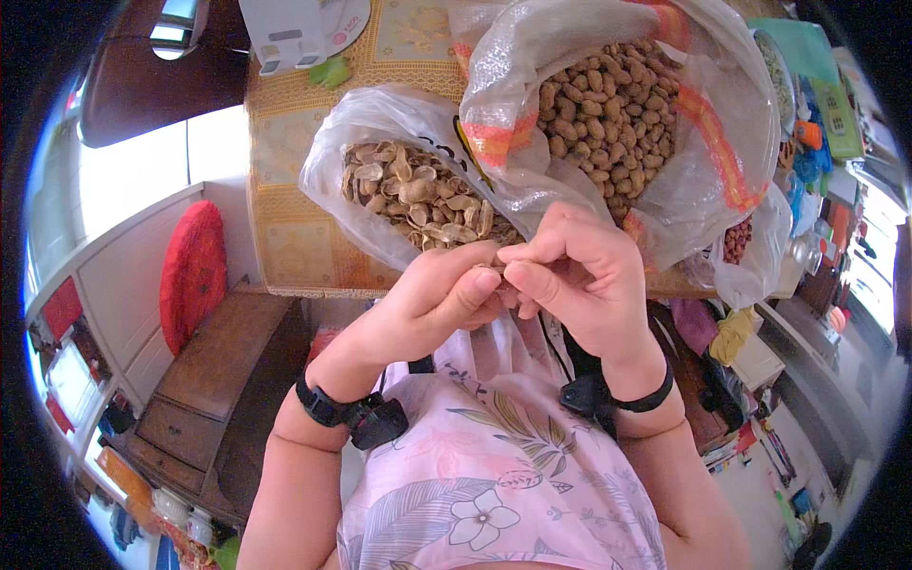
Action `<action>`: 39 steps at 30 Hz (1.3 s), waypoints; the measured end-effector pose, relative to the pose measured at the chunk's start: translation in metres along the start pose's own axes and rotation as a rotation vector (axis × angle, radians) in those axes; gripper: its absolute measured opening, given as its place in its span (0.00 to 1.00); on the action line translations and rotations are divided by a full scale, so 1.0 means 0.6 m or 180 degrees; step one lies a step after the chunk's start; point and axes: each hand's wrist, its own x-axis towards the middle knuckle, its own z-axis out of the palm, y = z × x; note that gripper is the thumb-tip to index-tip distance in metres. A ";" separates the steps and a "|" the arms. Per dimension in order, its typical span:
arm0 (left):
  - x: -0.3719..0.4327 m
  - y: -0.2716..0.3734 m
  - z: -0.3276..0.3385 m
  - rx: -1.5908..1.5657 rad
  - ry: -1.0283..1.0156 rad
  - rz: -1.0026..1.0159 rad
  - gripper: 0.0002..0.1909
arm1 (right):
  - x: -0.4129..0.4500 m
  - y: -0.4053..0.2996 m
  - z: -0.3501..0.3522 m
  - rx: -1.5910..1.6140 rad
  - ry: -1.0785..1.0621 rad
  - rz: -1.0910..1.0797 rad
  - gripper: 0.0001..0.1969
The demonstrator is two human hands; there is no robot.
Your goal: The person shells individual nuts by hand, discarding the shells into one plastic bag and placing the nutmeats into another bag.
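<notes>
My left hand and my right hand meet at the table's front edge, thumbs and fingertips pinched together. Between them is a small peanut, mostly hidden by the fingers; whether its shell is whole or split cannot be seen. Just beyond my left hand lies a thin white plastic bag with broken peanut shells in it. Past my right hand stands a large woven plastic sack with orange stripes, its mouth rolled down around many unshelled peanuts.
A patterned yellow tablecloth covers the table. A white holder and a green leaf sit at the back left. On the right, a clear bag holds reddish peanut kernels. A red round cushion stands left of the table.
</notes>
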 end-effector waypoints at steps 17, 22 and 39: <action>-0.017 -0.004 -0.011 -0.0583 0.0476 0.0279 0.12 | 0.021 0.029 -0.006 -0.1695 0.0199 -0.0843 0.10; -0.023 -0.013 -0.016 -0.0808 0.0616 0.0147 0.11 | 0.019 0.015 0.000 -0.2160 0.0233 -0.1660 0.14; -0.010 -0.007 -0.007 -0.0655 0.1025 -0.0619 0.12 | 0.019 0.023 0.000 -0.2716 -0.0056 -0.2479 0.10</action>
